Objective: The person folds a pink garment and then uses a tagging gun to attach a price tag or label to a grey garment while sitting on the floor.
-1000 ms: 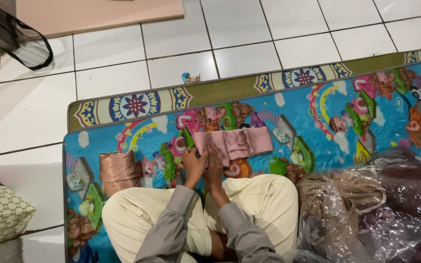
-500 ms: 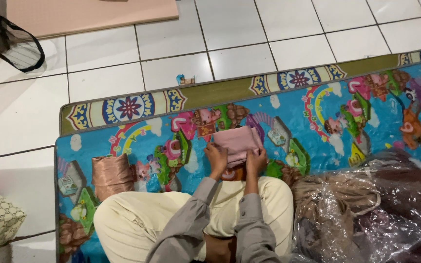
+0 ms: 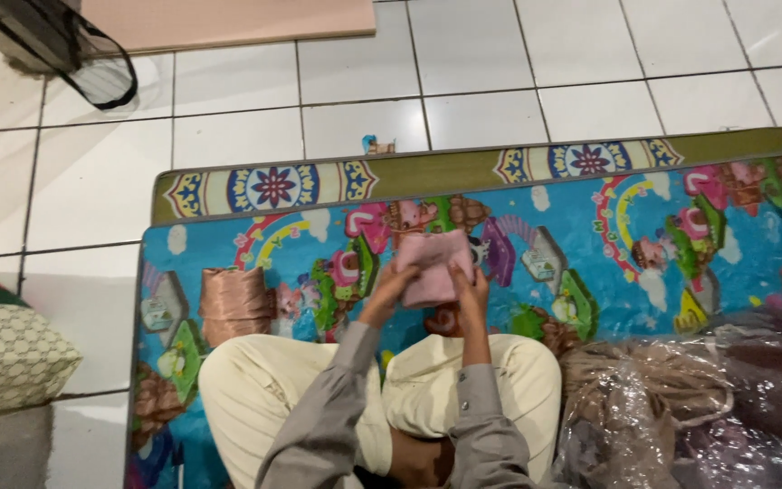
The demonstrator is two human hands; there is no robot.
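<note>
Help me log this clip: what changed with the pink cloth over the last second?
The pink cloth, earlier spread long on the mat, is now folded small and lifted between the left hand and right hand. The brown folded cloth stayed put.

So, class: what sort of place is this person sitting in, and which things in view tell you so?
Probably a room in a home. The floor is white tile, a colourful cartoon play mat is spread over it, and a patterned cushion lies beside the mat.
</note>
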